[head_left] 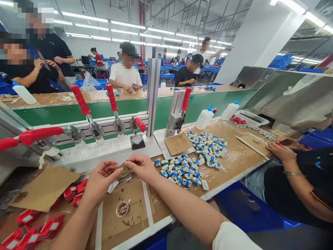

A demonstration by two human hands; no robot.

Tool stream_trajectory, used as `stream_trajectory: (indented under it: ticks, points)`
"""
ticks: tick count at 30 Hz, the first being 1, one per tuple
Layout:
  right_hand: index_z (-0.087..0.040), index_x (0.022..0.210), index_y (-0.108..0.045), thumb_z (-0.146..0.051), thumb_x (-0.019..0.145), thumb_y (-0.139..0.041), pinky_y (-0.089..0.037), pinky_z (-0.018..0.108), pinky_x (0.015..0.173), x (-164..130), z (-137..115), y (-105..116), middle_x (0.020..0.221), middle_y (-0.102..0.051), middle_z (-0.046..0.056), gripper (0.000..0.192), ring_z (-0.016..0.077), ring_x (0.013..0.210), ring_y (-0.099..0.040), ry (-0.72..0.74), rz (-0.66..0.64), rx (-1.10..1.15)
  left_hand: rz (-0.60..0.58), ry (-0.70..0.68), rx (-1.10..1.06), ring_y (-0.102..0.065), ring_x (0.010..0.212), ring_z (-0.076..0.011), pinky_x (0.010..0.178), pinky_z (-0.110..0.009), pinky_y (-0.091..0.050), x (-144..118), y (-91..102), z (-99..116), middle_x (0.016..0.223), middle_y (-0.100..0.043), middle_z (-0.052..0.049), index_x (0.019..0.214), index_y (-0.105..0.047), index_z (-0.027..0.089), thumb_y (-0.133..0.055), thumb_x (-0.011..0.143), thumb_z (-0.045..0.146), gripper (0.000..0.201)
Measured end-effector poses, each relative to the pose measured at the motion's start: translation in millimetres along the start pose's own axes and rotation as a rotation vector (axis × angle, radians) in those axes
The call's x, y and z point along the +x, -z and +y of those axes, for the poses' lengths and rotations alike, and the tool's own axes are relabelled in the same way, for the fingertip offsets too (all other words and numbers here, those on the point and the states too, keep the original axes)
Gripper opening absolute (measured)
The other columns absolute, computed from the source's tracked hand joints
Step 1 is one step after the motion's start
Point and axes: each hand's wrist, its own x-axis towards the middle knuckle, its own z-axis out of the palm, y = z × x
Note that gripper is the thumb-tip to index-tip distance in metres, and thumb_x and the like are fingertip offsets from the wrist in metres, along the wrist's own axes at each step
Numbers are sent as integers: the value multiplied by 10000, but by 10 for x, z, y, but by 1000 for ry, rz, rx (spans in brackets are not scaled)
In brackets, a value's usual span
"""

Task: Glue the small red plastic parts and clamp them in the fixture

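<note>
Right now both hands meet over the middle of the tabletop [234, 163], close to its near edge. The left hand [100, 178] and the right hand [142, 166] are each pinched shut on the same small flat brownish piece [124, 172], fingertips on opposite ends, so it hangs just above a cardboard mat [130, 208]. What the piece is exactly is too small to tell.

On the mat just below sits a small round dish [122, 209] with a thin stick resting in it. Red parts [74, 192] lie at the near left corner, beside a loose cardboard sheet [44, 189]. A heap of blue and white parts [192, 159] spreads to the right of the hands. Along the far edge stands a fixture with red-handled toggle clamps [113, 100], and a white squeeze bottle [204, 118] stands past the heap.

To handle such a thin piece well, a light grip at its edges seems best, held level over the mat and clear of the dish so the stick is not knocked. Another person's hand [281, 151] works at the right edge, well apart.
</note>
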Motion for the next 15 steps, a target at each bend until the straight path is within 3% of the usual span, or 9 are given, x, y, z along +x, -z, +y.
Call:
stream_trajectory:
  ticks: [4,6,9,11,15]
  points:
    - [-213,828,-763,-564,860,-767,-521,299,673,-23,-54,62,726,-701,7,353,163,682,-642,-106,-115,62,54,-11,-101,-673,629,-147,621,-254,-571,-30,-95,-11,688,-698,13,865,-630,184,-998,521,524,607]
    - [-215,946,-792,-567,843,-796,-538,299,670,-22,-52,100,775,-735,12,367,160,675,-663,-161,-142,112,17,32,-151,-672,640,-134,647,-246,-571,-29,-117,-26,690,-697,15,844,-624,178,-1010,499,494,606]
    - [-212,963,-795,-568,826,-831,-562,306,671,-6,-1,121,764,-739,11,384,154,650,-671,-229,-127,178,-54,87,-244,-678,670,-131,669,-244,-568,4,-99,-63,730,-721,1,882,-656,170,-1005,519,474,587]
    - [-214,949,-787,-598,792,-851,-579,319,673,-17,23,105,782,-744,11,419,152,638,-671,-263,-74,236,-58,54,-266,-689,717,-135,704,-250,-572,6,-79,-71,795,-745,-14,924,-686,169,-990,559,462,558]
    - [-209,866,-788,-564,826,-834,-576,321,685,-59,6,61,803,-735,24,360,160,685,-675,-131,-16,108,-133,-24,-110,-715,835,-164,792,-283,-576,-49,-79,-56,935,-784,-58,967,-750,160,-906,718,432,401]
